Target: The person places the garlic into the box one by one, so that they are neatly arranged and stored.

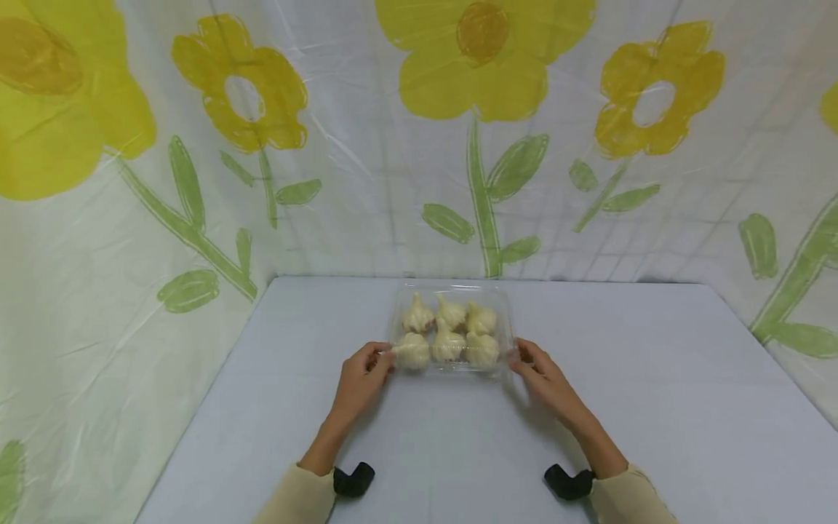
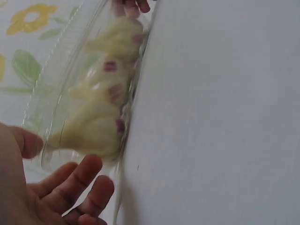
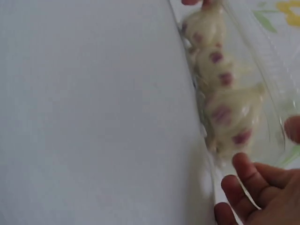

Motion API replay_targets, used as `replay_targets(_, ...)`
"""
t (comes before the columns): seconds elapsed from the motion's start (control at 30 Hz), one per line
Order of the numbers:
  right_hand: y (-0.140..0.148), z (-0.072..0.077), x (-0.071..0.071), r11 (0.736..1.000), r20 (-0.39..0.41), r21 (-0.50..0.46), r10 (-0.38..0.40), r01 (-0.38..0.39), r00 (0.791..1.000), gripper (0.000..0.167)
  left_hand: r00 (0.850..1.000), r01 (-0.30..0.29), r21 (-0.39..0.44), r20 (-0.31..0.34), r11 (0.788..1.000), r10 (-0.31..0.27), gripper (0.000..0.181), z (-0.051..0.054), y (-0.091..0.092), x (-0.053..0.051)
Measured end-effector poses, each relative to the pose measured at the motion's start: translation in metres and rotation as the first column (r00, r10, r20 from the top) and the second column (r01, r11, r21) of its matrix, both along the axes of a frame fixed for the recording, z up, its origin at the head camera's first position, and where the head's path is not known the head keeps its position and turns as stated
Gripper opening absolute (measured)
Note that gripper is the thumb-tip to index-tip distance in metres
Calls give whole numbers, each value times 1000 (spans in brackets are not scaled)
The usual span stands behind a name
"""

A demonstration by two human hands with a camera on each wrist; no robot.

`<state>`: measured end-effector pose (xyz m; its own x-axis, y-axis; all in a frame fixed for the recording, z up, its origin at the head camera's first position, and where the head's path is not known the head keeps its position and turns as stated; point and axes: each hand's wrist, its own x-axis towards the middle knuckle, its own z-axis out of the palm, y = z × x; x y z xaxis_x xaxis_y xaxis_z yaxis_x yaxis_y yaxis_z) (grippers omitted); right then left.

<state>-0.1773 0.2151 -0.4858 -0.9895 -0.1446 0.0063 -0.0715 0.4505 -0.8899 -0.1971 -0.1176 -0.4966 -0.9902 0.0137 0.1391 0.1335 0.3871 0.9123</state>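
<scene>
A clear plastic box (image 1: pixel 504 309) stands toward the far side of the table, with several white garlic bulbs (image 1: pixel 448 343) inside in two rows. My left hand (image 1: pixel 361 375) holds its left side; in the left wrist view the thumb (image 2: pixel 32 143) is at the upper rim and the fingers are at the end wall. On the right side, my right hand (image 1: pixel 548 382) grips the box in the same way, thumb (image 3: pixel 293 129) high and fingers lower. Purple patches mark the garlic bulbs (image 3: pixel 232 115) in the right wrist view. The lid's edges are hard to make out.
The white table (image 1: pixel 445 451) reaches back to a hanging curtain (image 1: pixel 366 218) printed with yellow flowers and green leaves. Black wrist mounts (image 1: pixel 353 480) sit at the cuffs of both light sleeves (image 1: pixel 297 498).
</scene>
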Motion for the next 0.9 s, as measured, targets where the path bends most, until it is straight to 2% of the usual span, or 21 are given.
replay_targets(0.1, -10, 3, 3, 995, 35, -20, -99, 100, 994, 47, 997, -72, 56, 19, 996, 71, 24, -1, 9, 4)
replay_targets(0.2, -22, 3, 6, 979, 59, -69, -189, 193, 980, 46, 990, -139, 132, 50, 981, 133, 25, 0, 19, 8)
replay_targets(0.3, -33, 2, 9, 956, 62, -108, -266, 272, 962, 44, 976, -215, 205, 84, 955, 201, 24, 2, 27, 12)
replay_targets(0.43, -42, 1, 13, 917, 65, -167, -357, 363, 932, 40, 956, -289, 260, 127, 921, 265, 20, 4, 34, 16)
replay_targets(0.53, -45, 2, 14, 887, 76, -223, -398, 404, 914, 37, 946, -317, 303, 165, 899, 278, 20, 5, 37, 16)
replay_targets(0.7, -49, 2, 15, 854, 91, -289, -426, 433, 900, 35, 934, -348, 395, 228, 850, 276, 20, 5, 39, 15)
replay_targets(0.9, -52, 3, 15, 814, 162, -325, -454, 482, 876, 35, 934, -350, 500, 253, 792, 253, 17, 7, 40, 16)
